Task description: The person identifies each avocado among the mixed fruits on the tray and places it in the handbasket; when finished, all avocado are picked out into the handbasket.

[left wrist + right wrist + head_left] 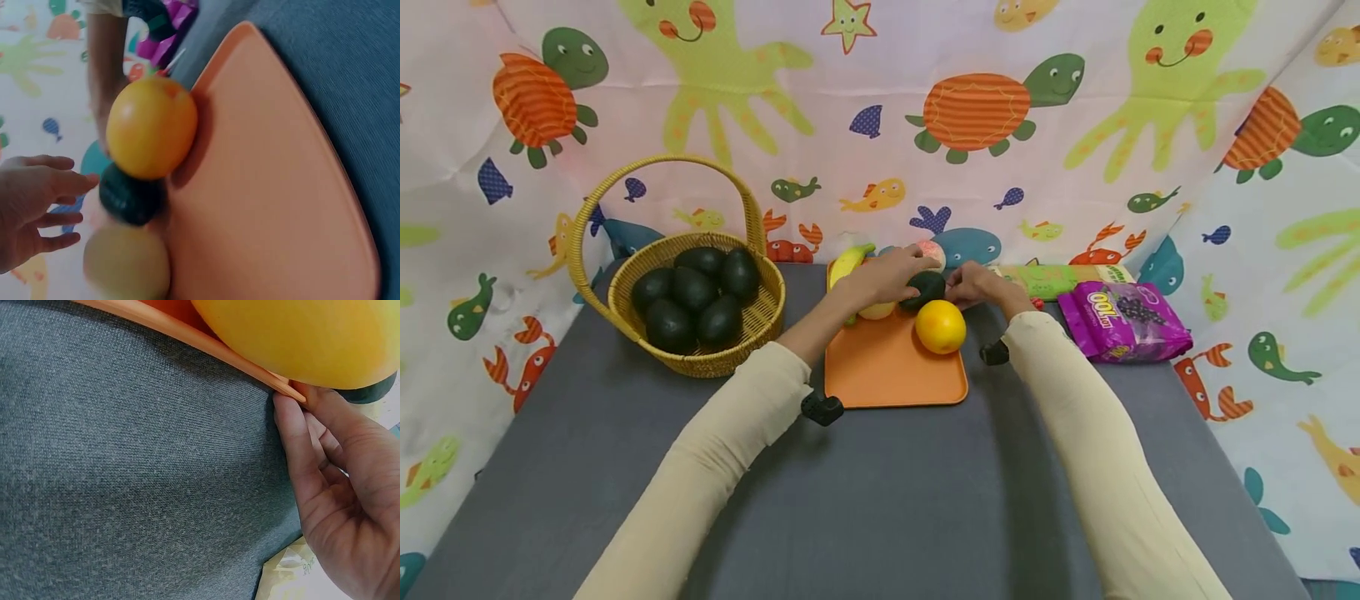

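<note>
An orange tray (895,375) lies on the grey table with fruit toward its far end. On it are an orange (940,327), a dark green avocado (928,286), a banana (847,265), a pinkish round fruit (934,252) and a pale yellow round fruit (128,262). My left hand (883,279) hovers over the far fruit, its fingers spread beside the avocado; whether a fingertip touches it I cannot tell. At the tray's right edge my right hand (350,487) pinches the rim between thumb and fingers, close to the orange.
A wicker basket (771,304) with a tall handle holds several avocados at the left. To the right lie a purple package (1123,321) with grapes printed on it and a green package (1052,279). A patterned cloth (865,83) hangs behind the table.
</note>
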Available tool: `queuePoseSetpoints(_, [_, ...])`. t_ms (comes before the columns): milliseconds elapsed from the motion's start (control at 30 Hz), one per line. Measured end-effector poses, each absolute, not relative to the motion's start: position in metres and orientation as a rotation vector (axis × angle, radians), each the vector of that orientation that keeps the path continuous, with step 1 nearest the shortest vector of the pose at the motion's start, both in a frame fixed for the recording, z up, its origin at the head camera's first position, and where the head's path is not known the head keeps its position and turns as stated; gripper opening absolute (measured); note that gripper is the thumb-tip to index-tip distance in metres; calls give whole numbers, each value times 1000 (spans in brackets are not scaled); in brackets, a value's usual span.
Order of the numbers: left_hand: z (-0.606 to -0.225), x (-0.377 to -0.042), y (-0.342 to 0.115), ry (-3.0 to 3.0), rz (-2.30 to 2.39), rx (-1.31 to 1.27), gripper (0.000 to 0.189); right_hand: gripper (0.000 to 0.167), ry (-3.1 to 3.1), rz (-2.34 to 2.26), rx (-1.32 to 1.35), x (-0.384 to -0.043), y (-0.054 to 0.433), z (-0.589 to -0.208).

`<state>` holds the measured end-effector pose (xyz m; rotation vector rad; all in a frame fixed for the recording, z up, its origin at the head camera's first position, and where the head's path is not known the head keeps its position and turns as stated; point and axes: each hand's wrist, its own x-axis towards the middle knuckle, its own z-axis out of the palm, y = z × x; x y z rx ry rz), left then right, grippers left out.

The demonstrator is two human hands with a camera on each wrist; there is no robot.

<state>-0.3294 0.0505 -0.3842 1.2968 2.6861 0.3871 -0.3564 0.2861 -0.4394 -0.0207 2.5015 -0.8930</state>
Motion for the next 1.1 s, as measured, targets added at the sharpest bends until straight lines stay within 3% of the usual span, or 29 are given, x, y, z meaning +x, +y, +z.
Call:
queuePoseSetpoints(267, [-412, -334, 71, 2659, 182, 1373, 54, 31, 2503, -849, -58, -357, 280, -444])
queuePoseSetpoints(500, [-419, -335, 71, 2660, 344, 1407, 59, 33, 2519, -806, -64, -357, 282, -443])
queuePoseSetpoints(833, [-364, -319, 48, 2737, 755, 1525, 52, 25, 2525, -839, -39, -354, 284, -440])
queuePoseSetpoints(1100, [-323, -292, -34, 2895, 705, 1278, 61, 27, 2547, -850, 0, -356, 284, -440])
